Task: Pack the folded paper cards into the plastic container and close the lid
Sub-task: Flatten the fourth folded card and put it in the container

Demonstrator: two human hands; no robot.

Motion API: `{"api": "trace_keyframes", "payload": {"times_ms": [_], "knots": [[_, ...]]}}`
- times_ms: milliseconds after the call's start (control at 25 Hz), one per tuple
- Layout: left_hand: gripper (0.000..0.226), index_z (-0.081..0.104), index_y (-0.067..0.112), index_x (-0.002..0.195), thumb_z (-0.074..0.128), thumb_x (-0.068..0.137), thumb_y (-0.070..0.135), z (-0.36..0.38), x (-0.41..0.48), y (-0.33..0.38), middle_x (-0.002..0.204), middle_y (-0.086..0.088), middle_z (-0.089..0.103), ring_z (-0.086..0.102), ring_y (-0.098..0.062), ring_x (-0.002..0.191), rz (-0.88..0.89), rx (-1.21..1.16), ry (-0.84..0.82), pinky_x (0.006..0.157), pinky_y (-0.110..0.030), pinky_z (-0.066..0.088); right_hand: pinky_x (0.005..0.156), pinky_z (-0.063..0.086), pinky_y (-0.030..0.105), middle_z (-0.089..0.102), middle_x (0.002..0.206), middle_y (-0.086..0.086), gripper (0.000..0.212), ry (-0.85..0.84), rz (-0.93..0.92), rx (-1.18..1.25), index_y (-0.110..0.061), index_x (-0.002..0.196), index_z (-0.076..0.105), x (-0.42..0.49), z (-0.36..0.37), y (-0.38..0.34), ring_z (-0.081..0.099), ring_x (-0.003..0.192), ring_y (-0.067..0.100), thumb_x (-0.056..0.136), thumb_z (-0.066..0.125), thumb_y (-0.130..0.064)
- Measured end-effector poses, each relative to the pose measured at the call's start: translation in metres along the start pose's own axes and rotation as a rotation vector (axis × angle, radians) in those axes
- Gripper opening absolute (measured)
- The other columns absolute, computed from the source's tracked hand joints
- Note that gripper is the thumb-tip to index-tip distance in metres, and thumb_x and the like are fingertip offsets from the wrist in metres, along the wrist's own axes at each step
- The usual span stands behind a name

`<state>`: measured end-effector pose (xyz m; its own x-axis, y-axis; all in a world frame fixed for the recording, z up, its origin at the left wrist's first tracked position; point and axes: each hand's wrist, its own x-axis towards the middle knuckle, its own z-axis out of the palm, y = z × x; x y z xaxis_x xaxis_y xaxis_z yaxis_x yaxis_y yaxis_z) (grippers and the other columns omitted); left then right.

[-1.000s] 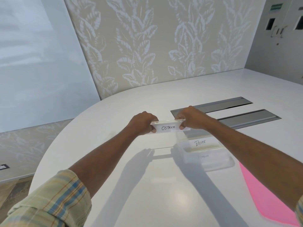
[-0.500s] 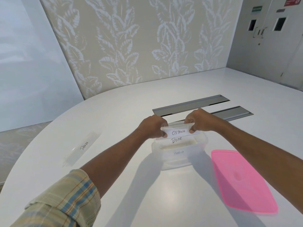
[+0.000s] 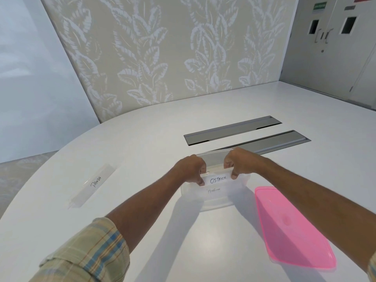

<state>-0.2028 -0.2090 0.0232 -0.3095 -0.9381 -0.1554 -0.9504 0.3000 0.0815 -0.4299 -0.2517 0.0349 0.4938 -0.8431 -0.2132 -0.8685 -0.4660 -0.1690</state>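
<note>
A clear plastic container (image 3: 215, 202) stands on the white table in front of me. My left hand (image 3: 192, 168) and my right hand (image 3: 237, 162) each pinch one end of a folded white card marked OSTRICH (image 3: 217, 180), holding it low inside the container. Below it, through the container's near wall, a card marked PENGUIN (image 3: 213, 190) shows. The BEAR card is hidden. Another folded card marked PANDA (image 3: 92, 185) lies on the table to the left. The pink lid (image 3: 291, 226) lies flat to the right of the container.
Two grey metal cable hatches (image 3: 232, 130) are set into the table behind the container. The round table's edge curves along the left. A leaf-patterned wall and a grey double door (image 3: 333, 37) stand beyond.
Both hands carried the OSTRICH card from above the table over the container and lowered it inside, covering the BEAR card. The view has shifted, bringing the PANDA card and pink lid into sight.
</note>
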Motion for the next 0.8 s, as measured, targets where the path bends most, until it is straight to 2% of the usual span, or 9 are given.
{"api": "trace_keyframes", "payload": {"times_ms": [160,360,520,640,720,800], "knots": [[0.041,0.073,0.021,0.114,0.087,0.077,0.029,0.010,0.004,-0.003,0.110,0.002,0.071,0.067,-0.024,0.105,0.001,0.046,-0.039,0.072,-0.030,0.047,0.090,0.057,0.032,0.077,0.114,0.008,0.043,0.004,-0.039,-0.008,-0.008,0.117,0.077,0.007,0.016,-0.001,0.072,0.105,0.023,0.075,0.089,-0.008],[0.035,0.074,0.021,0.113,0.085,0.080,0.025,0.020,0.008,-0.004,0.113,-0.001,0.072,0.068,-0.026,0.106,-0.004,0.085,-0.082,0.083,-0.037,0.059,0.090,0.058,0.035,0.078,0.109,0.008,0.042,-0.008,-0.076,-0.020,-0.008,0.112,0.079,0.013,0.028,0.001,0.072,0.102,0.024,0.072,0.089,-0.009],[0.036,0.074,0.022,0.112,0.085,0.078,0.026,0.025,0.015,-0.003,0.113,-0.002,0.071,0.069,-0.027,0.105,0.015,0.112,-0.084,0.075,-0.032,0.053,0.087,0.059,0.035,0.079,0.105,0.008,0.038,-0.008,-0.074,0.022,-0.009,0.107,0.080,0.016,0.031,0.004,0.073,0.098,0.023,0.071,0.089,-0.006],[0.039,0.073,0.026,0.114,0.087,0.078,0.032,0.025,0.017,-0.004,0.114,0.000,0.071,0.067,-0.025,0.108,0.026,0.117,-0.072,0.080,-0.033,0.054,0.088,0.059,0.035,0.079,0.104,0.008,0.036,0.000,-0.073,0.063,-0.008,0.106,0.080,0.017,0.031,0.006,0.074,0.097,0.022,0.071,0.089,-0.004],[0.039,0.073,0.027,0.114,0.086,0.078,0.036,0.024,0.017,-0.006,0.111,0.004,0.073,0.066,-0.021,0.110,0.026,0.070,-0.036,0.078,-0.031,0.050,0.088,0.061,0.037,0.079,0.104,0.008,0.036,0.004,-0.048,0.133,-0.007,0.106,0.080,0.016,0.030,0.005,0.075,0.097,0.023,0.072,0.089,-0.002],[0.037,0.074,0.028,0.112,0.085,0.080,0.043,0.020,0.015,-0.008,0.109,0.006,0.074,0.066,-0.019,0.109,0.009,0.018,0.031,0.077,-0.030,0.044,0.086,0.062,0.037,0.079,0.101,0.006,0.035,0.018,-0.019,0.185,-0.010,0.105,0.080,0.015,0.028,0.002,0.075,0.094,0.022,0.071,0.092,-0.008]]}}
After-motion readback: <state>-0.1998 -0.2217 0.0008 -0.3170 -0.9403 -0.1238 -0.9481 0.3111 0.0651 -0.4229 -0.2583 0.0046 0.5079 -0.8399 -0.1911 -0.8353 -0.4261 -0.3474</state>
